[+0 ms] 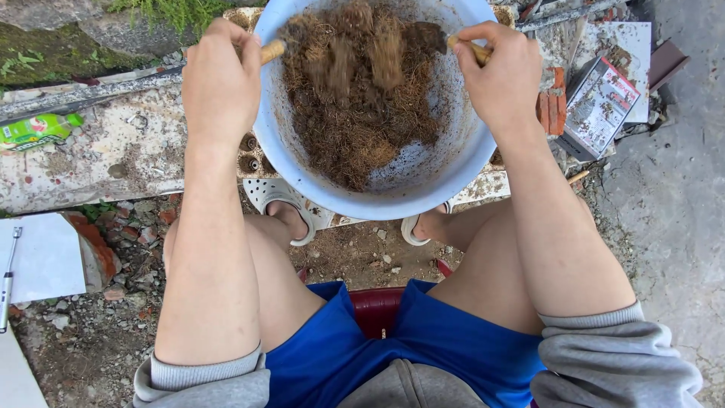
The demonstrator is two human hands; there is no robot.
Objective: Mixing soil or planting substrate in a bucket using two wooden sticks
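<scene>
Left hand: The left hand (220,79) is curled shut around a wooden stick (273,51) at the left rim of the bowl (423,177), the tip pointing inward.
Right hand: The right hand (500,75) is clenched on a second wooden stick (470,48) at the right rim, its far end buried in the fibre.
Contents: A loose mound of brown, stringy fibre (355,98) fills the upper half of the pale blue bowl; some strands appear blurred in mid-air between the two sticks.
Bowl: It sits between the hands, propped on a stained white slab (113,151) in front of the knees.
Risk: Judging by the lifted strands, a strong toss could flick fibre over the rim onto the ground; pressing on one side could tip the bowl, since it looks to overhang the slab's edge.
Seat: The person sits low on a red stool (377,308), in blue shorts and grey sleeves, white sandals (283,198) beneath the bowl.
Ground: Bare earth strewn with rubble and brick bits; concrete paving at right.
Surroundings: Outdoors. A green bottle (38,130) lies at left, a white sheet with a pen (9,276) lower left, a printed carton (600,106) and broken bricks (553,106) at right, moss and grass above.
</scene>
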